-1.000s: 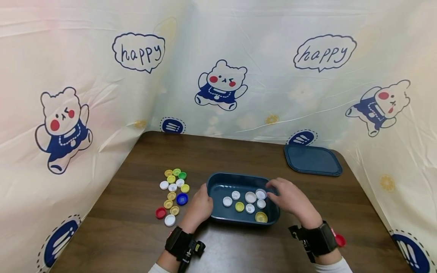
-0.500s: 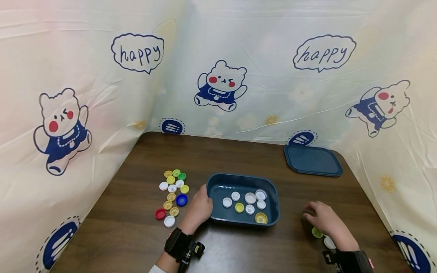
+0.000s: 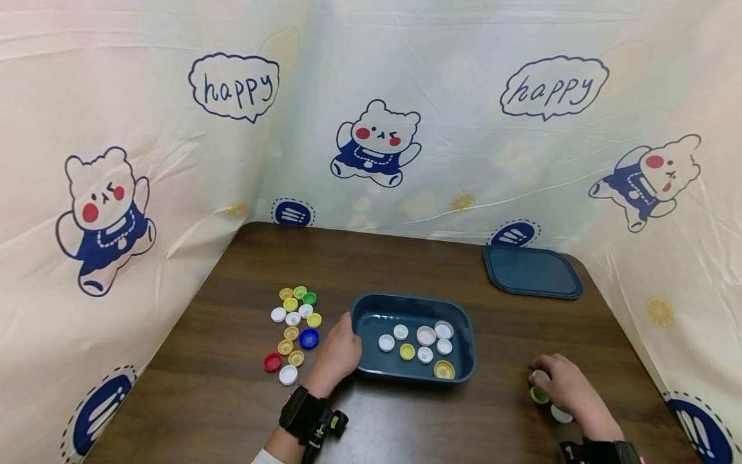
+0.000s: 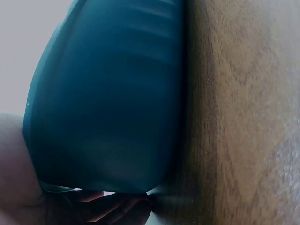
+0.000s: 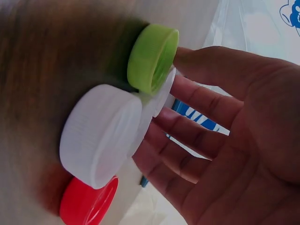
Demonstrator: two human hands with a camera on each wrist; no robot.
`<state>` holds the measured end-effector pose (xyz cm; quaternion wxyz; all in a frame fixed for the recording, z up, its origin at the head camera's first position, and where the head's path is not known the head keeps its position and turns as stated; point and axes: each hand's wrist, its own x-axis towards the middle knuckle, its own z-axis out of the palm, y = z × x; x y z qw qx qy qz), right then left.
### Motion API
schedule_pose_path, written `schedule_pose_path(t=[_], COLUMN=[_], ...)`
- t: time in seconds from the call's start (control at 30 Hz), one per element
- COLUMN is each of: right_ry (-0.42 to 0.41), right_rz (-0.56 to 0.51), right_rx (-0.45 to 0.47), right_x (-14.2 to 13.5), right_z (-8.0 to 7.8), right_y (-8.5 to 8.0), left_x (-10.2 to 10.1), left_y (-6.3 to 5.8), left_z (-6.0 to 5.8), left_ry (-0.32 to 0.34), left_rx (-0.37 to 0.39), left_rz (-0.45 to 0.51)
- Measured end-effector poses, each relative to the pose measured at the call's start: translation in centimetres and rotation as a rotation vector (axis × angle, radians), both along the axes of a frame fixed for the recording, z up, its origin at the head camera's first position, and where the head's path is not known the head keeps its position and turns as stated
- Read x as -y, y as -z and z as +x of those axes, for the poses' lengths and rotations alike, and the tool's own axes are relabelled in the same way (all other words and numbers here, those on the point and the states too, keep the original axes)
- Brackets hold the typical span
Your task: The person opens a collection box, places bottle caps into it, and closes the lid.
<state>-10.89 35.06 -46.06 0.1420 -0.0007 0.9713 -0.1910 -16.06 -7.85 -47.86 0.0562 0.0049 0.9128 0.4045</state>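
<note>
My left hand [image 3: 339,348] grips the left end of a dark blue plastic box [image 3: 373,314], its fingers wrapped round the end wall in the left wrist view. Inside lie several white bottle caps [image 3: 426,336] and two yellow ones [image 3: 444,369]. Right of the box, my right hand [image 3: 565,388] pinches a white bottle cap [image 3: 541,376] low over the table. Close by its fingers are a light green cap [image 5: 150,58] and a larger white cap [image 5: 101,133]. A red cap [image 5: 86,201] shows beyond them in the right wrist view; the hand and wrist hide it from the head view.
On the brown wooden table [image 3: 324,258], left of the box, lies a loose group of caps: yellow, white, green, a blue one [image 3: 309,339] and a red one [image 3: 272,362]. A matching lid [image 3: 532,272] lies at the back right. A printed curtain [image 3: 371,212] encloses the table.
My right hand has moved from the box's right end to the caps on the right of the table, then slightly nearer me, pinching a white cap. The left hand and box stay put.
</note>
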Motion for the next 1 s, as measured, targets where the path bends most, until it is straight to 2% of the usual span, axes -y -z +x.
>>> schedule_pose_path(t=[0.2,0.73,1.0], right_ry=[-0.008,-0.03,-0.075], right_rz=[0.046,0.037,0.036], right_rx=[-0.018,-0.038,-0.133], right_x=[0.3,0.4,1.0], right_z=[0.0,-0.3,-0.7], right_y=[0.1,-0.5,-1.0], left_x=[0.0,0.2,0.3], left_y=[-0.1,-0.2,-0.2], left_z=[0.1,0.2,0.2], left_ry=[0.012,0.027,0.025], left_rx=[-0.012,-0.025,-0.012], left_rz=[0.002,0.011,0.005])
